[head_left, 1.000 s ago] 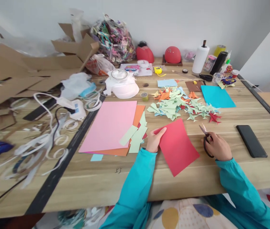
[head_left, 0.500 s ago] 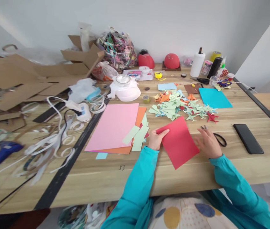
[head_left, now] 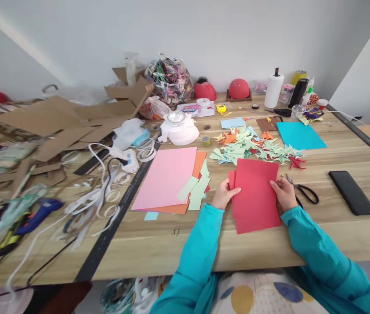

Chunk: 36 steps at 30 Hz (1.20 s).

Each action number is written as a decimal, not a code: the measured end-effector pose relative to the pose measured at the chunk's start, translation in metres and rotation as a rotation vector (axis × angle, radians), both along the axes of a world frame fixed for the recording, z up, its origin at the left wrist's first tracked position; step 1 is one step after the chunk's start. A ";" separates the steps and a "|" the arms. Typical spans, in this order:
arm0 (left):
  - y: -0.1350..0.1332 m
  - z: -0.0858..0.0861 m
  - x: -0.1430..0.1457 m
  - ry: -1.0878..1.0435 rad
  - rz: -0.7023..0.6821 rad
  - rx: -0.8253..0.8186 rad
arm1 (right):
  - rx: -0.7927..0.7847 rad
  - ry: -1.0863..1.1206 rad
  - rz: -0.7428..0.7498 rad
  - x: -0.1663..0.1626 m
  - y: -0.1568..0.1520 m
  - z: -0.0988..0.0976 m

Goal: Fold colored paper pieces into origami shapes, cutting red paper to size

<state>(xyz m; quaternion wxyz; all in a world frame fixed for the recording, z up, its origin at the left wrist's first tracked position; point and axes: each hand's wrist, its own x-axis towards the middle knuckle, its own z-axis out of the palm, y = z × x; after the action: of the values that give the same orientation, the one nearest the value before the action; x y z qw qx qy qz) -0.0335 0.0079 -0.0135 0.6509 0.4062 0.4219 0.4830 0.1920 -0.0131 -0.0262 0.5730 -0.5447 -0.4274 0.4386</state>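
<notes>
Both my hands hold a red paper sheet (head_left: 257, 196) over the wooden table (head_left: 204, 244) in front of me. My left hand (head_left: 224, 195) pinches its left edge, where a narrow strip seems folded under. My right hand (head_left: 284, 193) grips its right edge. Black-handled scissors (head_left: 303, 190) lie on the table just right of my right hand. A pile of folded paper cranes (head_left: 253, 148), mostly pale green with some orange and red, sits just beyond the sheet.
Pink and orange sheets (head_left: 168, 176) with green offcuts lie to the left. A black phone (head_left: 351, 192) and a teal sheet (head_left: 299, 135) are on the right. Cardboard (head_left: 60, 117), tape rolls and cables clutter the left; a paper towel roll (head_left: 274, 89) stands at the back.
My right hand set the scissors down on the table and took the red sheet's right edge. The sheet turned from slanted to nearly upright between both hands.
</notes>
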 end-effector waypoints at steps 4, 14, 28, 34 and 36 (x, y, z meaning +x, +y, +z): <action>-0.003 0.000 -0.003 0.107 -0.136 0.036 | -0.019 0.088 -0.030 0.000 0.002 -0.003; 0.007 0.029 -0.091 0.725 0.060 0.266 | -0.073 0.096 0.048 -0.005 -0.004 0.008; -0.008 0.055 -0.052 1.228 -0.231 0.676 | -0.206 0.158 -0.034 0.004 -0.004 0.012; -0.008 0.017 -0.017 0.685 -0.366 0.735 | -0.246 0.145 -0.056 0.004 -0.005 0.016; -0.008 0.010 -0.017 0.635 -0.340 0.696 | -0.222 0.038 -0.062 0.005 -0.006 0.016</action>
<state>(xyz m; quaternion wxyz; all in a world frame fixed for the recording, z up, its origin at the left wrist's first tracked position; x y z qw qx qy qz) -0.0505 0.0003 -0.0039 0.3856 0.7894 0.3409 0.3346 0.1968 -0.0187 -0.0104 0.5307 -0.6093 -0.3482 0.4753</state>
